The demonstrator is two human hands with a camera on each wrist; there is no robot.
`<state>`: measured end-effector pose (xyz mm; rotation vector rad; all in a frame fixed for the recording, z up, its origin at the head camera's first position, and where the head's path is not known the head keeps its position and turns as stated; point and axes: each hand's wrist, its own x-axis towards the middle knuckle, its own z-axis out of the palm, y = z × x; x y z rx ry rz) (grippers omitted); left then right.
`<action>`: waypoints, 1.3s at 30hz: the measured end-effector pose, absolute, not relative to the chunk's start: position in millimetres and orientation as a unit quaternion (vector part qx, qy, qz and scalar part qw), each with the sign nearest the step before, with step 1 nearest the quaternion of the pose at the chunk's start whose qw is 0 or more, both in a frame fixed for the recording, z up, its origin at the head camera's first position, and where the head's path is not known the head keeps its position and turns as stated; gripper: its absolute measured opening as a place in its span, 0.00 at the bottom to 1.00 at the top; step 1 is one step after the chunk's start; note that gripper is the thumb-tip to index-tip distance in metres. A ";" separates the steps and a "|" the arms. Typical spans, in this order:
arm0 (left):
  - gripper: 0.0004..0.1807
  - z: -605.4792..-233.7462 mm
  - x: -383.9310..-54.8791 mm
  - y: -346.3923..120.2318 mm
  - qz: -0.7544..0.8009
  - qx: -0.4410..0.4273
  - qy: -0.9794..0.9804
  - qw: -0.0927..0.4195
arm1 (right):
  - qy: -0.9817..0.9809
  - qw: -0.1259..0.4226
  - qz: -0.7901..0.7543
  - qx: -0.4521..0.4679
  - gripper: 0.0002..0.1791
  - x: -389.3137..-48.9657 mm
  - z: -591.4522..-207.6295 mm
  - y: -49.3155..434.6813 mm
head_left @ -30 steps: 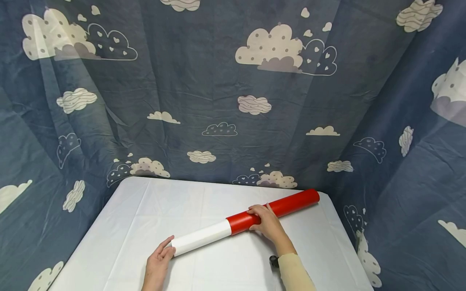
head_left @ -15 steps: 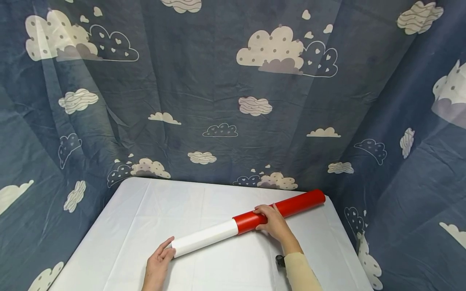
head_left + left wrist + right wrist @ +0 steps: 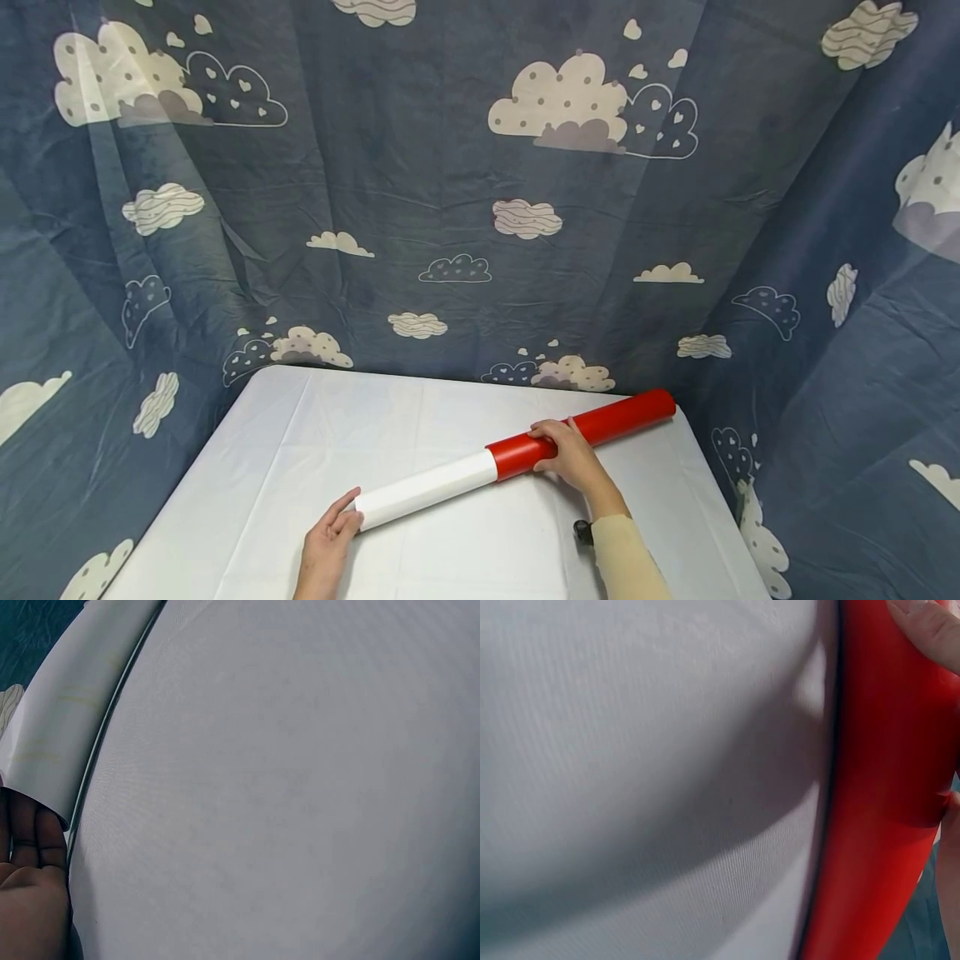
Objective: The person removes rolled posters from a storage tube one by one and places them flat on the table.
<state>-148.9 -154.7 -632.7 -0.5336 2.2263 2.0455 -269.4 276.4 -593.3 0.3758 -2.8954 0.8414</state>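
Note:
A long red tube (image 3: 630,417) lies slantwise across the table, with a white tube (image 3: 427,490) protruding from its left end. My right hand (image 3: 573,458) grips the red tube near its middle, fingers over the top and thumb on the near side. In the right wrist view, the red tube (image 3: 885,772) fills the right side, with fingertips at its edge. At the white tube's free end, my left hand (image 3: 330,537) holds the rim between thumb and fingers. Seen from the left wrist, the white tube (image 3: 82,697) has a thin-walled open end, with several fingers reaching into its opening.
The table has a white cover (image 3: 360,400). Behind and at both sides hangs a dark blue cloth (image 3: 420,167) printed with clouds. The far end of the red tube reaches the table's back right corner. A small black device (image 3: 582,532) sits at my right wrist.
My right hand and the red tube have moved right and slightly away from my left hand. More of the white tube shows. The left hand has stayed nearly in place.

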 end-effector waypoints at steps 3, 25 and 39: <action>0.29 -632.1 -148.7 -154.3 0.667 -0.170 0.724 0.038 | -0.953 0.043 0.278 0.115 0.33 -270.6 -591.7 279.5; 0.28 -632.3 -150.0 -156.0 0.662 -0.169 0.729 0.039 | -0.957 0.033 0.270 0.105 0.33 -273.5 -590.5 294.8; 0.28 -631.9 -148.0 -163.2 0.649 -0.176 0.739 0.040 | -0.953 0.037 0.286 0.094 0.32 -273.5 -593.7 293.2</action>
